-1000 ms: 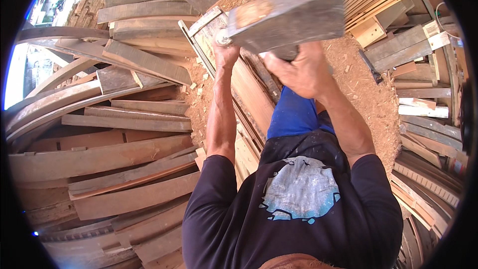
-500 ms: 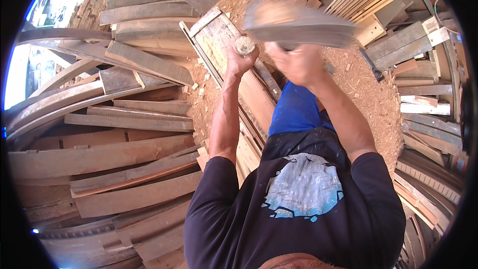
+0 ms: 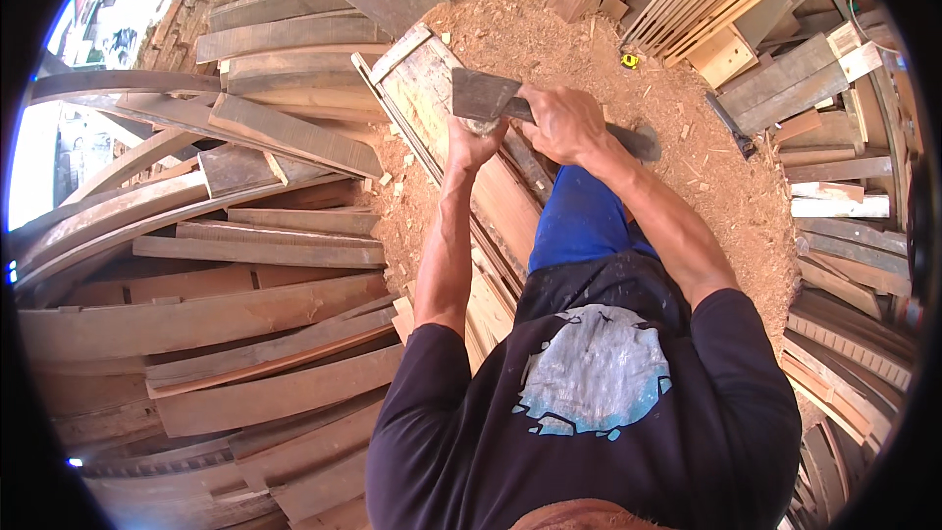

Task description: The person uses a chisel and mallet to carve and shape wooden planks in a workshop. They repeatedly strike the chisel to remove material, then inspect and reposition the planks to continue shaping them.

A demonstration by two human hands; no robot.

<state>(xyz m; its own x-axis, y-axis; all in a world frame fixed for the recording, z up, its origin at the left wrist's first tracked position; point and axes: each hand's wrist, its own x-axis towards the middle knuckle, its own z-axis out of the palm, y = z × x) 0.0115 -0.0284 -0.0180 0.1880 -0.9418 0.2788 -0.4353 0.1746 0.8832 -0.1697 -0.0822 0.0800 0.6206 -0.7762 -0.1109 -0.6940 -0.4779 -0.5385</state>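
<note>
My right hand [image 3: 567, 126] is closed around the dark handle of a hatchet-like tool. The tool's broad grey metal head [image 3: 483, 94] lies across the top of my left hand [image 3: 473, 145], and its rounded butt end [image 3: 636, 142] sticks out past my right wrist. My left hand is wrapped round an upright, round wooden piece [image 3: 479, 126]. The tool's head now covers most of this piece's pale end. Whether the two touch I cannot tell. Below both hands lies a long wooden board [image 3: 505, 198] on a low, framed wooden bench [image 3: 412, 79].
Curved and straight planks [image 3: 275, 294] are stacked along the left side. More timber [image 3: 834, 177] fills the right, with thin strips [image 3: 726, 0] at the far right. Wood shavings [image 3: 706, 147] cover the floor, where a yellow tape measure [image 3: 629, 61] and a dark long tool [image 3: 731, 126] lie.
My right hand has swung the tool down and left, from a blurred raised position to over the round piece. My left hand stays nearly in place. The tape measure has come into sight.
</note>
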